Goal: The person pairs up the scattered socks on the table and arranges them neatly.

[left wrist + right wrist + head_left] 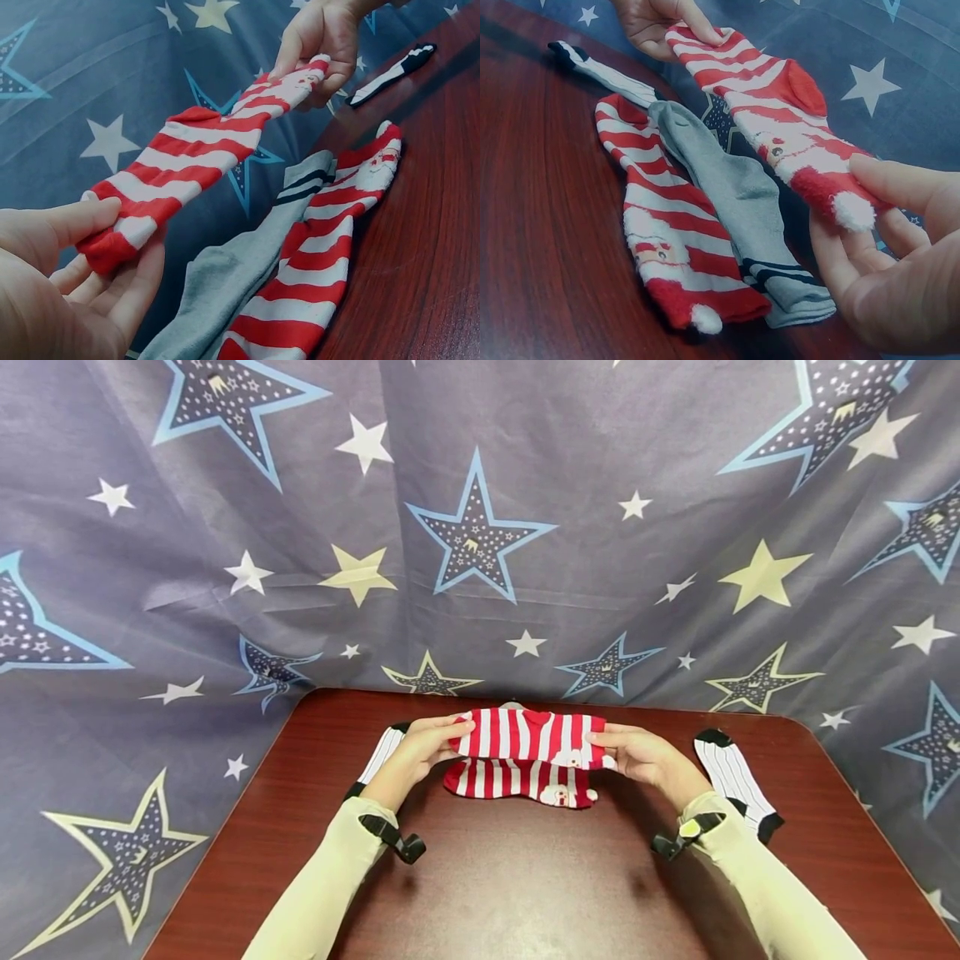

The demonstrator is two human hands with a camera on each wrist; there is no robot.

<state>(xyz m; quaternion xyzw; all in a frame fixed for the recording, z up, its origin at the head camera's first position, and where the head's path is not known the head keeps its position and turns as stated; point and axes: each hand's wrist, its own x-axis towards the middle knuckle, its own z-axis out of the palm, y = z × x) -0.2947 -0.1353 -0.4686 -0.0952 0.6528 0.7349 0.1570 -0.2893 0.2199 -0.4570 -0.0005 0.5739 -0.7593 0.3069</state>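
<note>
Two hands hold one striped sock [517, 735] in the air between them, level and drawn out lengthwise. The left hand [420, 750] pinches the cuff, thumb on top and the other fingers underneath; the right hand [645, 757] pinches the toe end the same way, near the white pompom [853, 211] and the Santa face. Both sets of fingers are nipped close on the fabric, with only the sock's thickness between thumb and fingers. Below, flat on the counter [495, 881], lies its match [510, 781], toe and Santa face likewise toward the right hand. A grey sock [731, 184] with dark bands lies along the far side of the match, touching or almost touching it; whether it is one sock or two stacked, I cannot tell. Two white socks with black ends lie well apart, a left one [385, 753] partly hidden by the left forearm and a right one [731, 772] beside the right forearm. The step in hand looks like lining the raised sock up with its match, since both point the same way, though the upper one hangs slightly to the far side. Putting one on the other would call for bringing both hands a little nearer the body, lowering them evenly so the sock stays flat, then letting go once cuff and toe coincide.
</note>
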